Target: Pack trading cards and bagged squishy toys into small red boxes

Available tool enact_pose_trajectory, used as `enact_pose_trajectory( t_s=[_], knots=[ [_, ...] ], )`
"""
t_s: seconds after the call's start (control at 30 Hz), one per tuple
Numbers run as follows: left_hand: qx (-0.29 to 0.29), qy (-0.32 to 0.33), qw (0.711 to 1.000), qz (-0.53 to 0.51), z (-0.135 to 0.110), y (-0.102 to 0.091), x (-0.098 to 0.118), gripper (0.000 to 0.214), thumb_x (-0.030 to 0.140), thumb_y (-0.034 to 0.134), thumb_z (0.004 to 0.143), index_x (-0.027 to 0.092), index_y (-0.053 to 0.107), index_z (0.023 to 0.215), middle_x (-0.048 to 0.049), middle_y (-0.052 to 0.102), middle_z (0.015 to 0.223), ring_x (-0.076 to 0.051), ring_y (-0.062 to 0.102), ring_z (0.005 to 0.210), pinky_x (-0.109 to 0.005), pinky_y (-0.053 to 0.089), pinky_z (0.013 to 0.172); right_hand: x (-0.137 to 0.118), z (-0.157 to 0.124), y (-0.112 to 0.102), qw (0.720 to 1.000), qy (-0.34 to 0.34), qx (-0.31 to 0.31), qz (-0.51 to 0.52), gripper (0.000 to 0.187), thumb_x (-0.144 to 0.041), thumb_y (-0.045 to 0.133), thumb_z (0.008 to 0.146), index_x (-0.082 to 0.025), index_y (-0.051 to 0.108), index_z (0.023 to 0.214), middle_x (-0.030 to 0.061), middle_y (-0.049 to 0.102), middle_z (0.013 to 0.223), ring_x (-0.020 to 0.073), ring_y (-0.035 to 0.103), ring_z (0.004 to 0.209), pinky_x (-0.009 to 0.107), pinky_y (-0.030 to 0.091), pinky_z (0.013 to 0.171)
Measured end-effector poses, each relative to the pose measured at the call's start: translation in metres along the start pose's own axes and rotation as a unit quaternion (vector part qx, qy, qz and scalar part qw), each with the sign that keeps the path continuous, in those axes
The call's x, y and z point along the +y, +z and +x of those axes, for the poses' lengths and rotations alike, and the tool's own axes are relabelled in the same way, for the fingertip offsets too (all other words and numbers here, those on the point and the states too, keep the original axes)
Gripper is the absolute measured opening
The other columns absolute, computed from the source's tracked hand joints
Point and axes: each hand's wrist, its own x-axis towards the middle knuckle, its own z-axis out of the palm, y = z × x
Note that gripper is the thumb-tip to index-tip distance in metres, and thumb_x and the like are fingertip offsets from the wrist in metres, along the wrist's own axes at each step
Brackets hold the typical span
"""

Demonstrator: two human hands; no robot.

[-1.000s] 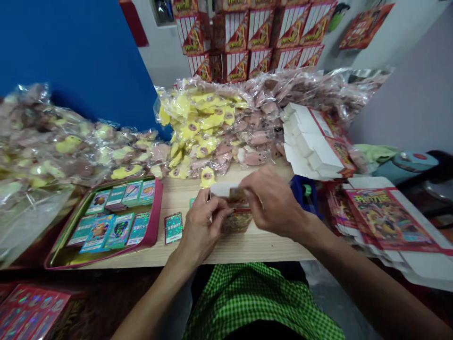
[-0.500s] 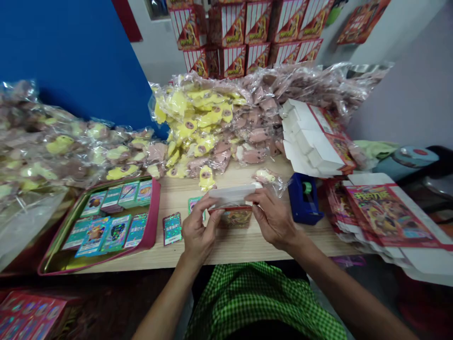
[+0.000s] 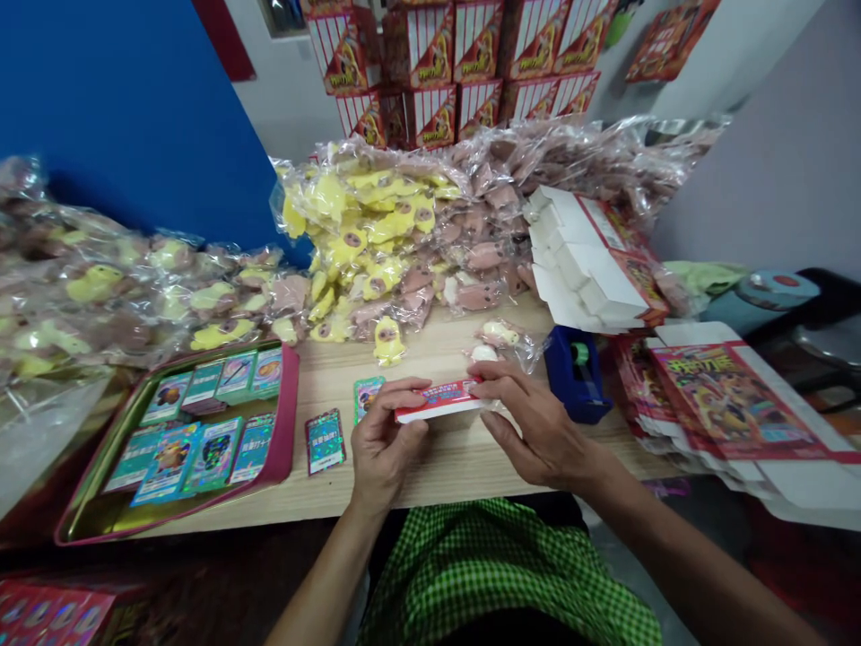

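A small red-and-white cardboard box (image 3: 444, 400) lies between my hands above the wooden table, its printed red face and a white edge showing. My left hand (image 3: 387, 431) grips its left end, fingers over the top and thumb at the near side. At the right end, my right hand (image 3: 528, 417) holds the box between fingers and thumb. Just left of my left hand are a green-edged card (image 3: 367, 395) and a glittery card (image 3: 326, 441). A bagged yellow plush figure (image 3: 388, 341) sits beyond the box, with a small white item (image 3: 484, 353) behind my right fingers.
On the left stands a tin tray (image 3: 288, 422) with stacks of cards. A blue tape dispenser (image 3: 578, 377) is right of my right hand, beside flattened printed boxes (image 3: 740, 395). Bagged plush toys (image 3: 383, 224) are heaped at the back, below stacked red boxes (image 3: 430, 54).
The raised white flap at the box's top has gone down, and a red printed face now shows there. Both hands keep hold of the box; the view has shifted slightly.
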Motion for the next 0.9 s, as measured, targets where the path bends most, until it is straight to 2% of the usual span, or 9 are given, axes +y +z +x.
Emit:
enact_pose_trajectory(
  t_s=[0.1, 0.2, 0.27, 0.37, 0.47, 0.6, 0.7, 0.8, 0.9],
  knots=[
    [0.032, -0.007, 0.999, -0.001, -0.003, 0.006, 0.001, 0.015, 0.029, 0.072, 0.093, 0.025, 0.071, 0.107, -0.0050, 0.075, 0.110, -0.020, 0.069, 0.107, -0.033, 0.054, 0.093, 0.000, 0.001, -0.001, 1.000, 0.010, -0.007, 0.001, 0.020, -0.011, 0.043, 0.102, -0.021, 0.051, 0.117, 0.0135, 0.062, 0.117, 0.0266, 0.064, 0.113, 0.046, 0.060, 0.090],
    [0.071, -0.030, 0.997, 0.006, -0.006, 0.010, 0.001, 0.030, 0.025, 0.073, 0.092, 0.026, 0.069, 0.122, -0.0047, 0.076, 0.111, -0.018, 0.071, 0.100, -0.030, 0.056, 0.089, 0.000, 0.004, 0.002, 0.999, 0.025, -0.004, 0.019, 0.020, -0.011, 0.044, 0.102, -0.020, 0.048, 0.120, 0.0116, 0.063, 0.109, 0.0248, 0.064, 0.103, 0.042, 0.060, 0.084],
    [0.067, -0.019, 0.997, 0.032, -0.006, 0.009, 0.001, 0.031, 0.022, 0.070, 0.093, 0.026, 0.069, 0.124, -0.0052, 0.076, 0.111, -0.018, 0.071, 0.101, -0.032, 0.056, 0.091, -0.001, 0.007, 0.004, 0.999, 0.031, 0.003, 0.024, 0.019, -0.010, 0.044, 0.101, -0.019, 0.048, 0.117, 0.0099, 0.063, 0.102, 0.0238, 0.064, 0.095, 0.041, 0.059, 0.080],
    [0.015, 0.043, 0.996, 0.078, -0.002, 0.002, 0.004, 0.022, 0.017, 0.066, 0.095, 0.026, 0.075, 0.114, -0.0054, 0.076, 0.109, -0.019, 0.070, 0.103, -0.035, 0.056, 0.091, -0.001, 0.008, 0.004, 1.000, 0.019, 0.007, 0.008, 0.014, -0.009, 0.042, 0.102, -0.020, 0.049, 0.107, 0.0093, 0.063, 0.099, 0.0227, 0.063, 0.092, 0.040, 0.059, 0.079],
    [-0.046, 0.108, 0.984, 0.137, 0.005, -0.011, 0.006, 0.019, 0.017, 0.064, 0.096, 0.025, 0.076, 0.109, -0.0075, 0.076, 0.111, -0.020, 0.072, 0.101, -0.035, 0.058, 0.086, 0.003, 0.004, 0.000, 0.999, -0.025, -0.016, -0.029, 0.015, -0.008, 0.042, 0.100, -0.019, 0.050, 0.108, 0.0130, 0.062, 0.106, 0.0251, 0.063, 0.103, 0.042, 0.060, 0.083],
    [-0.120, 0.194, 0.943, 0.242, 0.012, -0.026, 0.010, 0.026, 0.025, 0.072, 0.093, 0.027, 0.073, 0.119, -0.0114, 0.073, 0.125, -0.023, 0.072, 0.109, -0.039, 0.061, 0.088, 0.015, -0.005, -0.002, 0.994, -0.076, -0.057, -0.055, 0.029, -0.002, 0.040, 0.094, -0.016, 0.052, 0.115, 0.0186, 0.062, 0.121, 0.0274, 0.063, 0.110, 0.047, 0.061, 0.088],
    [-0.160, 0.231, 0.907, 0.313, 0.016, -0.029, 0.019, 0.037, 0.015, 0.073, 0.091, 0.027, 0.069, 0.125, -0.0122, 0.071, 0.128, -0.023, 0.071, 0.111, -0.038, 0.061, 0.089, 0.017, -0.006, 0.001, 0.994, -0.075, -0.057, -0.056, 0.032, 0.000, 0.038, 0.091, -0.018, 0.054, 0.113, 0.0180, 0.063, 0.122, 0.0271, 0.064, 0.108, 0.048, 0.060, 0.088],
    [-0.173, 0.250, 0.885, 0.351, 0.016, -0.019, 0.028, 0.036, 0.007, 0.068, 0.091, 0.024, 0.070, 0.123, -0.0126, 0.073, 0.122, -0.022, 0.072, 0.107, -0.035, 0.061, 0.088, 0.009, -0.008, 0.000, 0.999, -0.041, -0.007, -0.029, 0.030, -0.001, 0.040, 0.093, -0.018, 0.054, 0.114, 0.0160, 0.063, 0.119, 0.0264, 0.061, 0.118, 0.045, 0.059, 0.093],
    [-0.140, 0.252, 0.887, 0.361, 0.013, -0.003, 0.030, 0.038, 0.005, 0.069, 0.089, 0.022, 0.070, 0.123, -0.0118, 0.073, 0.119, -0.021, 0.072, 0.103, -0.034, 0.060, 0.087, 0.004, -0.025, -0.014, 0.988, 0.105, 0.104, -0.038, 0.028, -0.003, 0.042, 0.093, -0.020, 0.055, 0.111, 0.0134, 0.061, 0.116, 0.0258, 0.059, 0.120, 0.047, 0.055, 0.098]
  ],
)
